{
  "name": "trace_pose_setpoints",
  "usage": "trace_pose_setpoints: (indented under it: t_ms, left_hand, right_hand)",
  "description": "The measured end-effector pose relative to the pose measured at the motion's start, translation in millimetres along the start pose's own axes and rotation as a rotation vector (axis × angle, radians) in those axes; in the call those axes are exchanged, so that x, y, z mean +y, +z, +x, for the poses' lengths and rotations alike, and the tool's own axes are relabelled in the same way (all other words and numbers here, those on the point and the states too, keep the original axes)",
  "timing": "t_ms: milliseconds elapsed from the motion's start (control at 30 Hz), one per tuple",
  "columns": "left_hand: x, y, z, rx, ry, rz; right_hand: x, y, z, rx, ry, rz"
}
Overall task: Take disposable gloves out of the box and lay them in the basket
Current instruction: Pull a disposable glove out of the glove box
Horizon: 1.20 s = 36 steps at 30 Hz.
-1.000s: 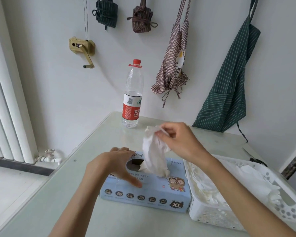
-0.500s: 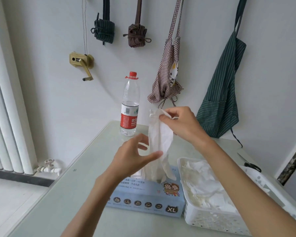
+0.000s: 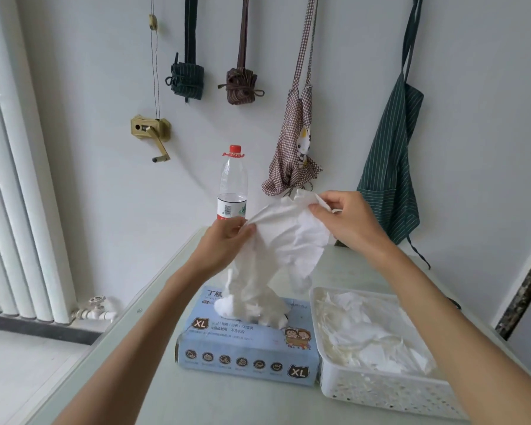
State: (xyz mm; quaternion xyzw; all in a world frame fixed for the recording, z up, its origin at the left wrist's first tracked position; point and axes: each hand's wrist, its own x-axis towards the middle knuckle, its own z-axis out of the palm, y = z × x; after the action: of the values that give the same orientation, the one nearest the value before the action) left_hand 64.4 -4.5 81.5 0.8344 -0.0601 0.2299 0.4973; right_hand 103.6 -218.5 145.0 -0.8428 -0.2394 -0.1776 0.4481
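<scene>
A white disposable glove (image 3: 284, 240) hangs stretched between both hands above the blue glove box (image 3: 246, 354). My left hand (image 3: 224, 243) pinches its left cuff edge and my right hand (image 3: 347, 222) pinches the right edge. The glove's fingers dangle down onto the box top, where more white glove material (image 3: 252, 308) bulges from the opening. Right of the box stands a white perforated basket (image 3: 380, 394) holding several crumpled white gloves (image 3: 371, 329).
A water bottle (image 3: 233, 185) with a red cap stands at the table's back edge near the wall. Aprons and rolled cloths hang on the wall behind. A radiator fills the left side. The pale table (image 3: 166, 400) extends toward me.
My left hand left the box top, rose and took the glove's left edge. Both hands have spread the glove wide, higher above the box.
</scene>
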Motion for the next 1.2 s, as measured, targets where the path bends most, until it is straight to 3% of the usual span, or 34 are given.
trace_pose_setpoints:
  t_ms: [200, 367, 500, 733, 867, 1033, 1200]
  left_hand:
    - [13, -10, 10, 0.027, 0.060, 0.078]
    - [21, -9, 11, -0.075, 0.029, 0.146]
    - [32, 1, 9, -0.181, 0.008, 0.033]
    - [63, 52, 8, -0.381, -0.010, -0.036]
    - [68, 77, 10, -0.394, -0.022, -0.040]
    - [77, 93, 2, -0.260, 0.103, -0.149]
    - [86, 78, -1, -0.090, 0.270, -0.183]
  right_hand:
    - [0, -12, -1, 0.044, 0.023, 0.045]
    - [-4, -20, -8, -0.149, 0.234, 0.398]
    - [3, -40, -18, -0.162, 0.270, 0.548]
    - [35, -97, -39, 0.105, 0.239, 0.284]
    - [52, -112, -47, 0.189, 0.238, 0.209]
    - [59, -130, -66, 0.279, 0.159, 0.103]
    - [46, -133, -84, 0.291, 0.056, 0.188]
